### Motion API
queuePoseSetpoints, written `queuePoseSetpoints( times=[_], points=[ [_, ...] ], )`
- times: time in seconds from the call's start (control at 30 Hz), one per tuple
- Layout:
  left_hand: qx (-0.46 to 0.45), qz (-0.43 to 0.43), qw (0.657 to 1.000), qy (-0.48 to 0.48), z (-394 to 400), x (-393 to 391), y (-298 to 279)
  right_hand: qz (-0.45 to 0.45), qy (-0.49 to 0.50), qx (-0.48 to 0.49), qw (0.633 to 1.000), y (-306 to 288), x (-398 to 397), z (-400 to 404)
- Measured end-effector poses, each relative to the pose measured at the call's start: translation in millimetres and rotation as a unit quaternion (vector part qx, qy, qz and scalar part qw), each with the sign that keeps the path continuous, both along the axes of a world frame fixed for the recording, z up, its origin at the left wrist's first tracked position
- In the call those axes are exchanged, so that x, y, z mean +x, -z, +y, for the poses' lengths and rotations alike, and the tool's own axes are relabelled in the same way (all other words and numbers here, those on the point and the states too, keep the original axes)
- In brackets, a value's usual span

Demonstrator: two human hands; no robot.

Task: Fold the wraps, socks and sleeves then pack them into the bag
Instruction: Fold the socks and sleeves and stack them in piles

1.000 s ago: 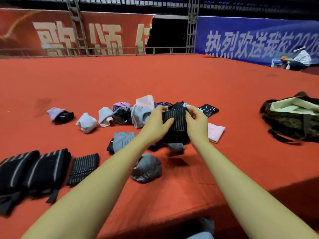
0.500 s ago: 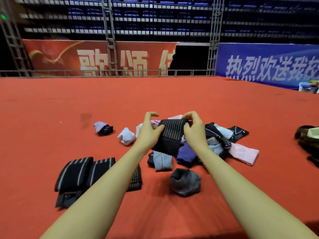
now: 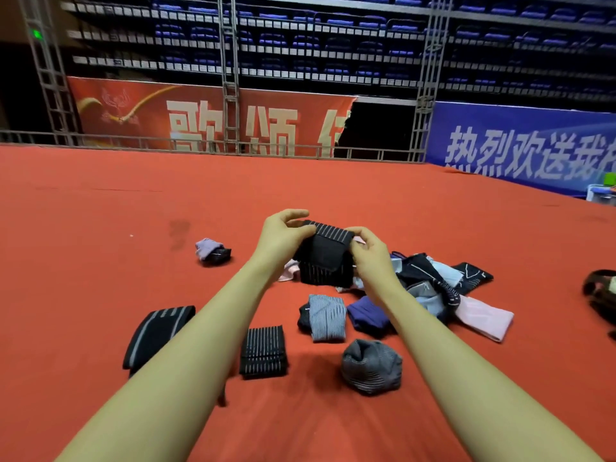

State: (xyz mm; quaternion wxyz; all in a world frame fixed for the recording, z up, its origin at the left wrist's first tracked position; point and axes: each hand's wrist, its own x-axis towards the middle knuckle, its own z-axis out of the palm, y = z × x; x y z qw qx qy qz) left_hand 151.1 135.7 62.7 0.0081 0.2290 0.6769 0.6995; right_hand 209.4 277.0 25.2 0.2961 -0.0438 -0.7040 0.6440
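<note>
A: Where's the wrap right now?

B: The black striped wrap (image 3: 328,253) is up in the air between both hands, above the loose pile (image 3: 430,288). The left hand (image 3: 283,240) pinches its upper left edge, the right hand (image 3: 368,258) pinches the upper right; the lower flap hangs free.

A: What might spoil it?

B: I'd say the hanging flap. It looks stretchy, so if either pinch slackens the fold could spring open, or the wrap could drop into the unfolded socks just beyond the right wrist and get tangled there.

A: Anything else?

B: The folded striped wrap (image 3: 263,351) under the left forearm and the balled grey sock (image 3: 371,366) under the right one lie close below; a lowered arm might brush them. The bag (image 3: 600,295) sits far right of the right hand, only its edge in view.

A: And the surroundings?

B: A broad red carpeted floor (image 3: 100,245), railings, a red banner (image 3: 206,118), a blue banner (image 3: 526,145), and dim rows of seats (image 3: 333,38) beyond.
</note>
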Motion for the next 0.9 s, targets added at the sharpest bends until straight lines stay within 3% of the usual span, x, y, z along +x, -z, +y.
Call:
queuePoseSetpoints(
  times=[0.23, 0.43, 0.63, 0.77, 0.9],
  points=[
    [-0.066, 0.017, 0.995, -0.067, -2, -6, 11, 0.007, 0.015, -0.119, 0.993, -14, -6, -14],
    [-0.187, 0.088, 0.973, -0.102, -1, 9, 23, -0.010, 0.045, -0.168, 0.985, -15, -11, -18],
    [-0.208, 0.136, 0.961, -0.125, 6, 25, 34, -0.022, 0.039, -0.232, 0.972, -13, -9, -24],
    [-0.237, 0.166, 0.943, -0.168, 5, 25, 42, -0.032, 0.032, -0.231, 0.972, -15, -11, -26],
    [-0.242, 0.137, 0.951, -0.132, 5, 21, 48, -0.018, 0.024, -0.207, 0.978, -9, -13, -26]
  ],
)
